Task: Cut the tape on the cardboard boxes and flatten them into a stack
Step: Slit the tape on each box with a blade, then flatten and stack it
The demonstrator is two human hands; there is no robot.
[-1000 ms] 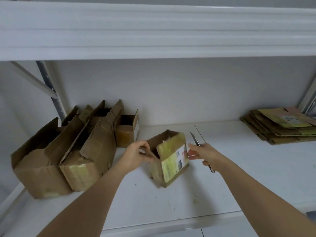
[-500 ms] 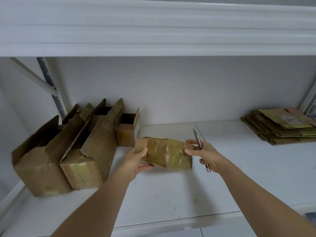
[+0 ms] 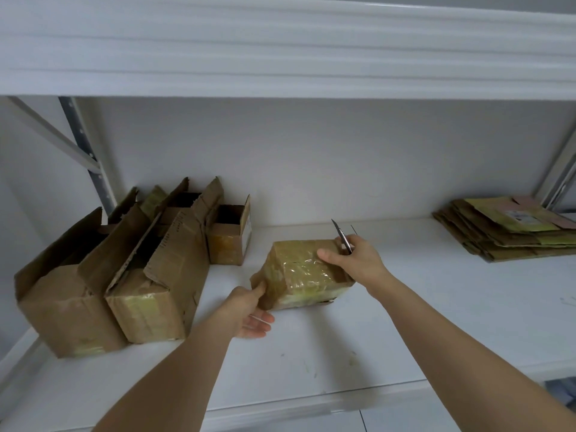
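The right hand (image 3: 358,263) is resting on top of a small taped box (image 3: 299,275), thumb stretched across the shiny tape, while its fingers are curling round a slim knife (image 3: 342,236) whose blade is pointing up and away toward the back wall. The left hand (image 3: 249,310) is gripping the box's near left corner, thumb on the upper face and fingers tucked under the edge. The box is sitting on the white shelf (image 3: 311,363), about in the middle, turned slightly so one corner is facing the person. To the left, well apart from it, a cluster of open boxes (image 3: 124,275) is standing with flaps up, the smallest one (image 3: 229,241) nearest the taped box and close to the back wall. Far to the right, near the shelf's metal upright, a stack of flattened boxes (image 3: 508,235) is lying flat, a label showing on the top sheet. Another white shelf (image 3: 280,48) is hanging overhead.
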